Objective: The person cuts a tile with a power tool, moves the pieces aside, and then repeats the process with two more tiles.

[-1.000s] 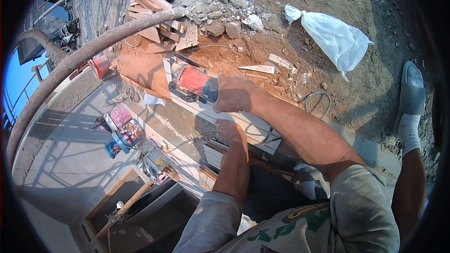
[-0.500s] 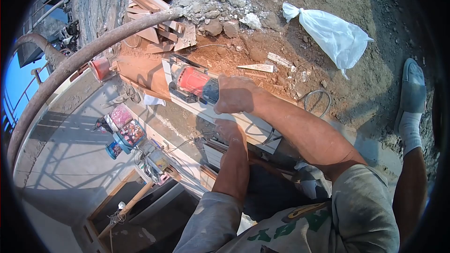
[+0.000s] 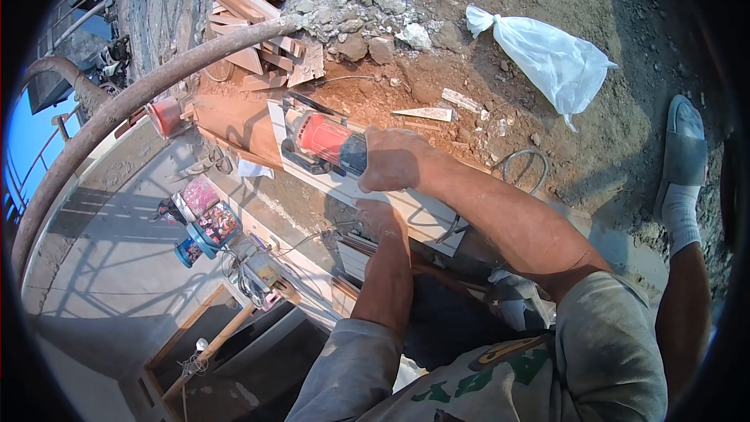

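My right hand (image 3: 394,158) is closed around the black rear body of a red-and-black power cutter (image 3: 322,137). Its metal guide frame sits on a long pale tile strip (image 3: 418,215), near the strip's far left end. Just below the right hand, my left hand (image 3: 380,217) lies at the strip's near edge, fingers stretched out over it, with the fingertips hard to make out. A dark cord (image 3: 455,228) loops over the strip's right part. The cutter's blade is hidden from this angle.
Reddish tile offcuts (image 3: 248,4) are heaped beyond a curved rusty pipe (image 3: 133,98). A knotted white bag (image 3: 547,59) lies on the dirt at right, near a sandalled foot (image 3: 683,137). A red bucket (image 3: 166,116) and paint-stained tubs (image 3: 215,223) stand at left.
The whole view has shifted slightly to the left. Both hands and the cutter keep nearly the same place on the tile strip.
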Demonstrator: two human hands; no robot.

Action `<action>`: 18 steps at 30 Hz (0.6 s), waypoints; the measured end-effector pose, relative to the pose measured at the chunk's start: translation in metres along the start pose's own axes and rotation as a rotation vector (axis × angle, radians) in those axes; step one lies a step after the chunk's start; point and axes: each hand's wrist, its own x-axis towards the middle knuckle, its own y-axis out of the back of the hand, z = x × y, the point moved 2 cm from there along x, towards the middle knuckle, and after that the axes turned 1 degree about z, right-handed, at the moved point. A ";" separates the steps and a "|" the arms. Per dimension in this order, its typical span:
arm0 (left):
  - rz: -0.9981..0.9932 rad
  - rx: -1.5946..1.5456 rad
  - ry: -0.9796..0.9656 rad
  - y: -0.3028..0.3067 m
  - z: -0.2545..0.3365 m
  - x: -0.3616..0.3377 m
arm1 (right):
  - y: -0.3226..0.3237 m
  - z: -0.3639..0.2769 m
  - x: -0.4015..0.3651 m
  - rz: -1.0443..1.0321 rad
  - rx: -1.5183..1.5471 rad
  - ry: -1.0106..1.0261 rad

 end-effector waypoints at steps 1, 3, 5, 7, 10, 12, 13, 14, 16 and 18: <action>-0.007 -0.004 0.041 0.001 0.001 -0.001 | 0.000 0.000 -0.001 0.001 0.000 -0.002; -0.020 0.032 0.034 0.002 0.001 -0.003 | 0.001 0.001 -0.005 0.012 0.016 -0.007; -0.034 0.069 0.027 0.003 0.001 -0.005 | 0.001 0.002 -0.006 0.004 0.017 -0.012; -0.005 0.097 -0.021 0.005 0.005 -0.009 | 0.002 0.003 -0.008 0.000 0.017 -0.018; 0.026 0.216 -0.087 0.000 0.002 -0.003 | 0.003 0.004 -0.011 0.011 0.036 0.000; 0.057 0.240 -0.118 -0.008 -0.008 0.005 | 0.003 0.006 -0.012 0.003 0.024 0.018; 0.085 0.260 -0.150 -0.013 -0.013 0.008 | 0.003 0.007 -0.013 0.002 0.025 0.017; 0.084 0.262 -0.149 -0.012 -0.012 0.007 | 0.003 0.007 -0.014 -0.005 0.039 0.019; 0.054 0.275 -0.163 -0.010 -0.009 0.006 | 0.005 0.008 -0.016 -0.010 0.052 0.023; 0.053 0.009 -0.144 -0.029 -0.029 0.029 | 0.005 0.009 -0.018 -0.002 0.045 0.029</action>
